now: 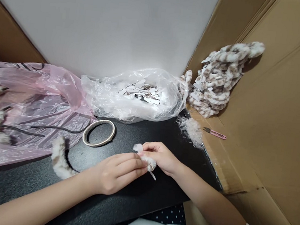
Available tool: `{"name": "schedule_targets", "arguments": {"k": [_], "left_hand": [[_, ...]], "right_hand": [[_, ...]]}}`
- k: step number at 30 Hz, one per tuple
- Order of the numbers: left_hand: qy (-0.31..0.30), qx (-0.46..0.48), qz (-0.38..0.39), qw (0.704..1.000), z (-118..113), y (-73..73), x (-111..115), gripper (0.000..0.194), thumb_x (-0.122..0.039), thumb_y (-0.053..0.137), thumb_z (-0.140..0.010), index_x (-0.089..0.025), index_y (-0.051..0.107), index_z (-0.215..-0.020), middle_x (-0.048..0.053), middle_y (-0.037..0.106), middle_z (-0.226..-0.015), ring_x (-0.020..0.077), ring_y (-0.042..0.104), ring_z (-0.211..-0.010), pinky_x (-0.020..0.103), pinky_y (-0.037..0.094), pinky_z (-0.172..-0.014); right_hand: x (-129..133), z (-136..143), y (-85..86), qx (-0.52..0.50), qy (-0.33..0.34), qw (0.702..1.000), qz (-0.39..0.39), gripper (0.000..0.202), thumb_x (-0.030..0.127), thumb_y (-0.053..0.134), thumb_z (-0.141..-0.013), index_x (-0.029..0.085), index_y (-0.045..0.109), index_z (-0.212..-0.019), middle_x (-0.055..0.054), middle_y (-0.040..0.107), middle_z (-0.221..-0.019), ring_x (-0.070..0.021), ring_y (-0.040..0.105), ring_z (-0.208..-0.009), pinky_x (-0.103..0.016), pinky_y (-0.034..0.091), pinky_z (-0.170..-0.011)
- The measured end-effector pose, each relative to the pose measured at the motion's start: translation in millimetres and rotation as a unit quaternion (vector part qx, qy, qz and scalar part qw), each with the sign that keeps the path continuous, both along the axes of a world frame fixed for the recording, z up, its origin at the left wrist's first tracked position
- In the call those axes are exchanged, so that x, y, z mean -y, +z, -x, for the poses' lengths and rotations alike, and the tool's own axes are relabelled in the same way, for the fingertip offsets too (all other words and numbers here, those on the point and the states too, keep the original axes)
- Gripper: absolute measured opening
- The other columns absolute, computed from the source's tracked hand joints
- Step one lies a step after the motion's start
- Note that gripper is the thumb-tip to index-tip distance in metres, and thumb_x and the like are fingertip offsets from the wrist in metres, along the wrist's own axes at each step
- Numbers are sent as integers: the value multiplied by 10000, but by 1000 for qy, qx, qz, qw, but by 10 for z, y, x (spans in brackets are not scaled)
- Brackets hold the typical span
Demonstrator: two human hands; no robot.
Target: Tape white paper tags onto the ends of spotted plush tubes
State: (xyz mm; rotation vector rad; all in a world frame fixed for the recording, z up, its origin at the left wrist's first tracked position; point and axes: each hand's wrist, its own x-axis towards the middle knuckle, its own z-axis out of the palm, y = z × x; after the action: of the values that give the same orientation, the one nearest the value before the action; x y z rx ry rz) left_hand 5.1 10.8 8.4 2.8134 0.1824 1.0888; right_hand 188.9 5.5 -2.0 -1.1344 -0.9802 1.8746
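Note:
Over the dark tabletop, my left hand (117, 172) and my right hand (162, 158) meet with their fingers closed on one small white furry piece (150, 163). A flat white tab (137, 147) sticks out past the fingertips on the far side. On the near side a thin white strip (153, 175) hangs from the fur. My fingers cover much of the piece. Behind my left wrist lies a curved white-and-brown furry strip (60, 154), partly hidden by the forearm. Beyond it rests a roll of cream tape (97, 145).
A clear plastic bag (107, 104) holds several white tabs with brown ties (144, 92). At left, a pink plastic bag (53, 83) carries furry pieces and dark rods (61, 129). Furry strips (219, 75) are heaped against cardboard (279, 116), near loose fluff (191, 130) and pink thread snips (215, 133).

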Motion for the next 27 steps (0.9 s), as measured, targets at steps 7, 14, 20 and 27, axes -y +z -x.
{"name": "schedule_targets", "arguments": {"k": [7, 14, 20, 27], "left_hand": [[31, 65, 116, 991, -49, -125, -39, 165, -65, 551, -904, -149, 645, -1011, 80, 712, -882, 163, 652, -817, 290, 563, -740], [37, 90, 189, 977, -82, -92, -51, 150, -42, 608, -858, -156, 654, -943, 56, 701, -814, 151, 652, -776, 255, 556, -706], [94, 74, 264, 957, -89, -82, -14, 114, -58, 604, -851, -161, 637, -889, 25, 676, -761, 112, 624, -677, 203, 505, -630], [130, 77, 321, 935, -94, -108, 7, 98, -110, 591, -860, -152, 625, -779, 6, 643, -689, 82, 563, -565, 173, 447, -545]], "right_hand": [[17, 41, -2, 25, -86, 993, -75, 344, 434, 845, -536, 148, 665, -601, 18, 609, -608, -96, 505, -559, -256, 388, -574], [6, 5, 15, -20, -98, 994, 51, 335, 366, 889, -436, 143, 691, -590, 20, 632, -568, -80, 517, -521, -228, 380, -535], [19, 18, 7, -44, -127, 989, 66, 324, 323, 902, -394, 142, 687, -555, 29, 632, -529, -71, 528, -494, -211, 373, -512], [31, 40, 12, -37, -128, 988, 75, 301, 278, 904, -399, 141, 686, -555, 38, 622, -522, -66, 518, -484, -208, 370, -504]]}}
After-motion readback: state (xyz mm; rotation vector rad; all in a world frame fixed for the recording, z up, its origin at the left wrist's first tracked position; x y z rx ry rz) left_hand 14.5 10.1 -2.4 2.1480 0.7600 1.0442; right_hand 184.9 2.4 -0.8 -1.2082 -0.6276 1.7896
